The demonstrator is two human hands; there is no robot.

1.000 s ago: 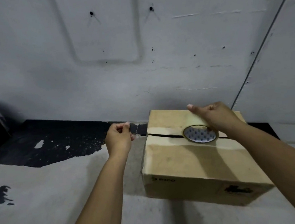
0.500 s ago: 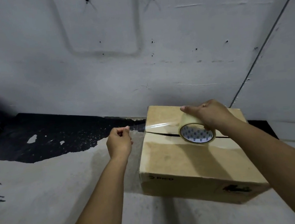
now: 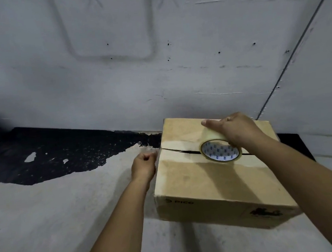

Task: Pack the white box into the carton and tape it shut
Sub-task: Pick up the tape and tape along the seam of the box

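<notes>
A brown carton (image 3: 213, 184) stands on the floor with its top flaps folded down and a dark seam running across the top. My right hand (image 3: 238, 131) grips a roll of clear tape (image 3: 220, 149) held on edge over the seam. My left hand (image 3: 144, 166) is closed in a fist against the carton's left top edge, pinching the free end of the tape. A clear strip runs along the seam between the two hands. The white box is not visible.
A grey wall (image 3: 154, 65) rises right behind the carton, with a corner line at the right. The concrete floor (image 3: 47, 222) has a black patch (image 3: 61, 156) at the back left.
My left hand has moved right and down, from open air beside the carton to its left top edge. The stretched tape has come down onto the seam. The roll stayed over the seam.
</notes>
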